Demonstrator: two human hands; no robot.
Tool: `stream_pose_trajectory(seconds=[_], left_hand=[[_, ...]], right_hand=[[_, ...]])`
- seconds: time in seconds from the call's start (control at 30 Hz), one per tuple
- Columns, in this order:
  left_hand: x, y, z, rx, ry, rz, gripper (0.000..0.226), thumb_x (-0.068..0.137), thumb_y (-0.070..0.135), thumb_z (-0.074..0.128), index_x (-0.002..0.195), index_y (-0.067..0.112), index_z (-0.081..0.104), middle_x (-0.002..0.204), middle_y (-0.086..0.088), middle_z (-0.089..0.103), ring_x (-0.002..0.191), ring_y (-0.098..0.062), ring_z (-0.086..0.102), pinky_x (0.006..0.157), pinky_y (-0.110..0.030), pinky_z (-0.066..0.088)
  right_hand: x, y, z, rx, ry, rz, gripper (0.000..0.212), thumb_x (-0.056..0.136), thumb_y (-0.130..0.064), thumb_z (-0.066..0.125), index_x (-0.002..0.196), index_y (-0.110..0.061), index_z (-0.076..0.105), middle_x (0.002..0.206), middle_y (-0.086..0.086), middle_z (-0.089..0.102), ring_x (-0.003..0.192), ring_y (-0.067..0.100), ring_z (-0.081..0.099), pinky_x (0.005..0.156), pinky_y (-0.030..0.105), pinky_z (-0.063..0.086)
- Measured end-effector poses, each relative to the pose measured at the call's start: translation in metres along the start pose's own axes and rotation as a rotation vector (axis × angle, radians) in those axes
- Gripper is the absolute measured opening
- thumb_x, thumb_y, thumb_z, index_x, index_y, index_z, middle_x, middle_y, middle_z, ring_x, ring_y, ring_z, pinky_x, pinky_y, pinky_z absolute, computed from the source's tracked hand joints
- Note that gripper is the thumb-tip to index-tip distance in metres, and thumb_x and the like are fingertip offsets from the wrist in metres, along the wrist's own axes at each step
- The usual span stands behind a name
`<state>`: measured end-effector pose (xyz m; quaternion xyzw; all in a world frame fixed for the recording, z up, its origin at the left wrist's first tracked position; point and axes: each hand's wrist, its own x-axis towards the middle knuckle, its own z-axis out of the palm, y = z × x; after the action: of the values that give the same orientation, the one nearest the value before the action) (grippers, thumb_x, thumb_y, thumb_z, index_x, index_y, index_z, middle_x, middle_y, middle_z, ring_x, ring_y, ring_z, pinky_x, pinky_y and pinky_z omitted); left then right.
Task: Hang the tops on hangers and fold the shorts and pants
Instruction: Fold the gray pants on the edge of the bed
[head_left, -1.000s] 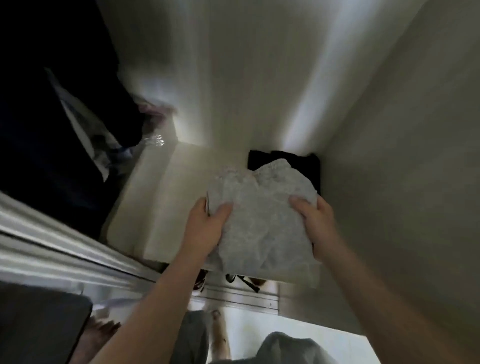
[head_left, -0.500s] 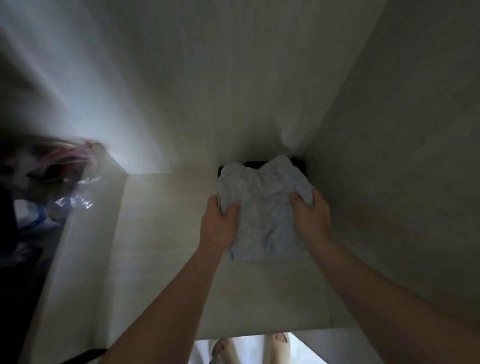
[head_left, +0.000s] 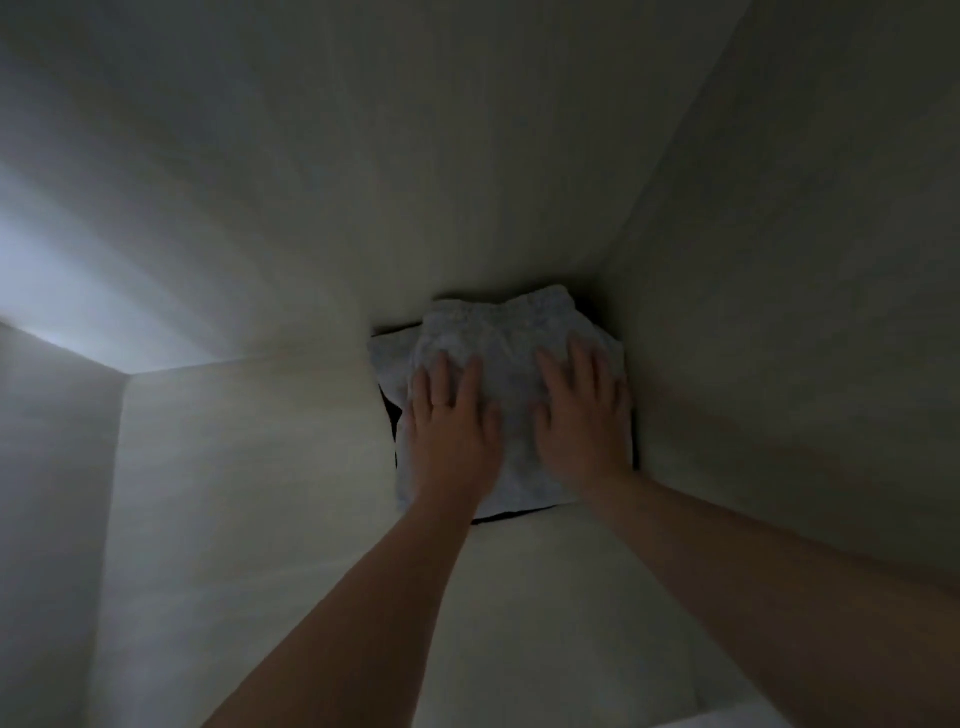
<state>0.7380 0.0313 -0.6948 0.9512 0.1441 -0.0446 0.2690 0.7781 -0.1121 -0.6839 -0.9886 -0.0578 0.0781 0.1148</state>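
Both hands (head_left: 452, 431) (head_left: 582, 431) flat atop folded shorts (head_left: 498, 332)

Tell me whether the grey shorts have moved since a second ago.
Yes. The shorts moved back and down onto the black garment, now covering all but its left and front edges.

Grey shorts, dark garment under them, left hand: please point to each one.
grey shorts (head_left: 511, 338), head view, upper middle of the cloth.
dark garment (head_left: 393, 421), head view, left edge showing.
left hand (head_left: 452, 436), head view, back of hand.
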Motion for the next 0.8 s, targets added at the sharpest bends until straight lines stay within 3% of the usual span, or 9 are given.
stream_pose_trajectory(seconds=[0.13,0.2,0.33,0.57,0.8], left_hand=[[0.02,-0.03,0.043,0.137,-0.056,0.023,0.061,0.103,0.058,0.023,0.158,0.045,0.0,0.169,-0.002,-0.01,0.155,-0.024,-0.011,0.125,-0.049,-0.001],[0.025,-0.041,0.055,0.165,0.005,0.047,0.062,0.102,0.059,0.024,0.159,0.044,0.003,0.169,-0.002,-0.007,0.155,-0.026,-0.008,0.125,-0.051,-0.001],[0.035,-0.044,0.063,0.198,0.056,0.043,0.064,0.101,0.057,0.026,0.159,0.043,0.005,0.169,-0.003,-0.006,0.155,-0.027,-0.008,0.124,-0.051,-0.002],[0.036,-0.04,0.059,0.184,0.043,0.043,0.063,0.101,0.058,0.025,0.159,0.045,0.003,0.169,0.0,-0.007,0.155,-0.025,-0.01,0.124,-0.05,-0.004],[0.029,-0.036,0.045,0.19,-0.066,0.046,0.063,0.102,0.057,0.02,0.159,0.042,-0.003,0.168,-0.005,-0.012,0.154,-0.027,-0.012,0.123,-0.052,-0.009]], right_hand=[[0.031,0.01,0.049,-0.033,-0.011,-0.012,0.064,0.1,-0.058,0.034,0.158,-0.041,0.012,0.168,0.01,0.007,0.153,0.028,0.008,0.121,0.057,0.008],[0.035,0.018,0.07,-0.072,0.024,-0.017,0.069,0.099,-0.06,0.029,0.16,-0.037,0.006,0.167,0.015,0.01,0.152,0.03,0.013,0.122,0.056,0.011],[0.044,0.019,0.091,-0.093,0.13,-0.04,0.071,0.098,-0.059,0.032,0.16,-0.031,0.01,0.163,0.02,0.019,0.149,0.033,0.021,0.12,0.057,0.016],[0.048,0.019,0.089,-0.083,0.169,-0.045,0.072,0.097,-0.057,0.031,0.16,-0.03,0.008,0.165,0.019,0.016,0.148,0.03,0.015,0.121,0.057,0.013],[0.044,0.018,0.069,-0.047,-0.034,-0.032,0.073,0.1,-0.061,0.028,0.159,-0.035,-0.008,0.167,0.014,-0.008,0.154,0.028,-0.002,0.122,0.055,-0.004]])
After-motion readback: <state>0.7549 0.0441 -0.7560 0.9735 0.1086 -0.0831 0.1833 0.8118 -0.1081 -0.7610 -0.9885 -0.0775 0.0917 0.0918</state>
